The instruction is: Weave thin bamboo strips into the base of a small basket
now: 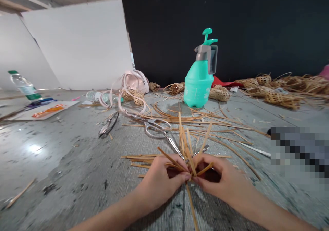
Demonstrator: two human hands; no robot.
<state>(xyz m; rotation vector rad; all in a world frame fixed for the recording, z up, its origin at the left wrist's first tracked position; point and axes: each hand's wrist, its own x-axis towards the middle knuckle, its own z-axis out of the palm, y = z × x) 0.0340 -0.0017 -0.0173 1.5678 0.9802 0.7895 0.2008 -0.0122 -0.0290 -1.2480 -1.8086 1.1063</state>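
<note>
Both of my hands meet over the near middle of the table, pinching a bundle of crossing bamboo strips [190,160]. My left hand [164,176] has its thumb and fingers closed on strips from the left. From the right, my right hand [218,176] pinches the same bundle, its fingertips close to the left thumb. Several strip ends stick up and outward between the hands, and one long strip [191,203] runs down toward me. Silver scissors [164,135] lie just beyond my left hand, their blade tips close to the bundle. The exact crossing point is partly hidden by my fingers.
Loose strips [218,121] lie beyond my hands. Behind them stands a green spray bottle [197,83]. Woven pieces [280,99] are piled at the back right. Glasses [109,124], a pink bag [135,82], a plastic bottle [25,85] and a painted sheet [46,111] are leftward.
</note>
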